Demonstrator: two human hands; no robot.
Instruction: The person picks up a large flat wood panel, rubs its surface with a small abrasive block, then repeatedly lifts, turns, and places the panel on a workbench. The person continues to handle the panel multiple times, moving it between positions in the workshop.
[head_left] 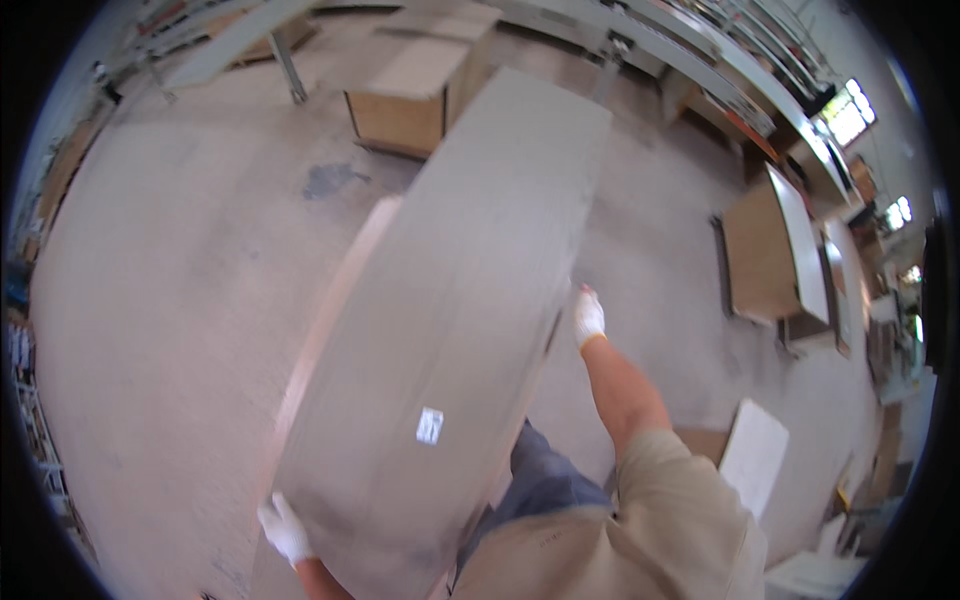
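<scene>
A long grey-brown board [450, 240] stretches across the middle, running from the lower left up toward the far right. On its near part is a small white label [429, 426]. My left hand [285, 528], in a white glove, is closed on the board's left edge near the lower end. At the right edge, about midway along, my right hand [589, 315] grips the board, also in a white glove. The fingers of both hands are partly hidden, and the picture is slightly blurred.
A stack of boards [400, 110] stands past the far end. At the right is another stack of panels [765, 250] on a low base. A white panel [753, 455] lies close behind my right arm. A long machine or conveyor line [690, 60] runs along the back.
</scene>
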